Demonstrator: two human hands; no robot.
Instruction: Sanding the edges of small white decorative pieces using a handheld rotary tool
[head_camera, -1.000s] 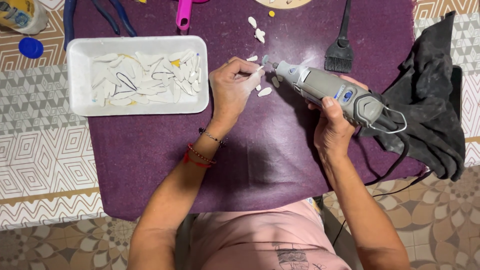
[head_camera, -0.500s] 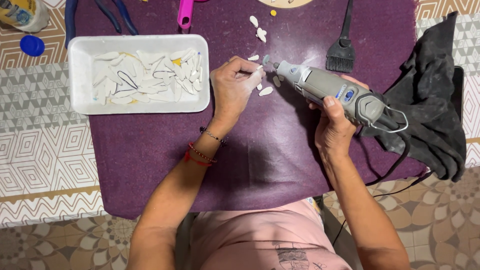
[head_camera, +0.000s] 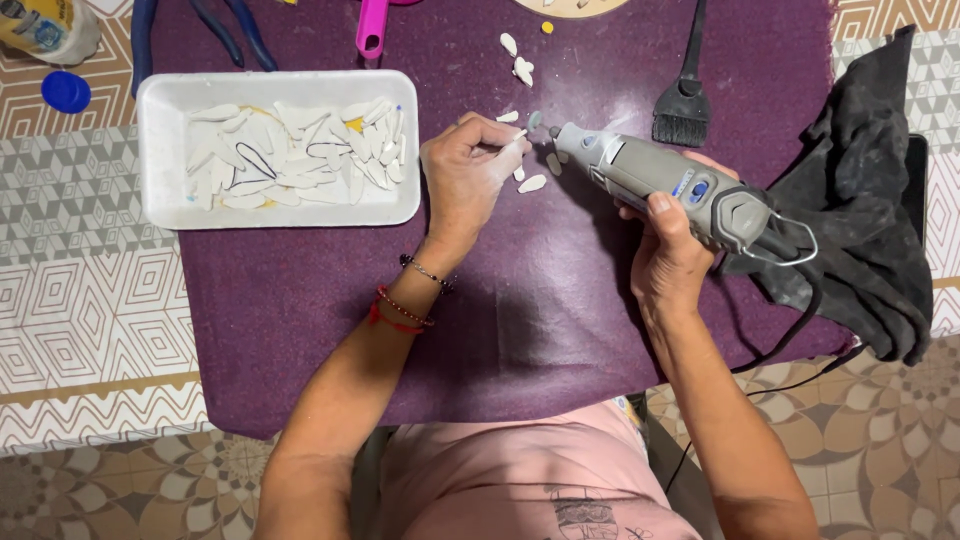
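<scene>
While the left hand (head_camera: 468, 175) pinches a small white piece (head_camera: 516, 137) at the tip of the grey rotary tool (head_camera: 660, 185), gripped in the right hand (head_camera: 672, 262), a slip could nick fingertips or fling the piece. Loose white pieces (head_camera: 533, 183) lie just beside; white tray (head_camera: 160, 150), brush (head_camera: 685, 110) and black cloth (head_camera: 870, 220) stand apart.

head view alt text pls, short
Seen from above, a right hand holds a grey rotary tool to a small white piece pinched in the left hand over a purple cloth; a white tray of similar pieces sits nearby.
</scene>
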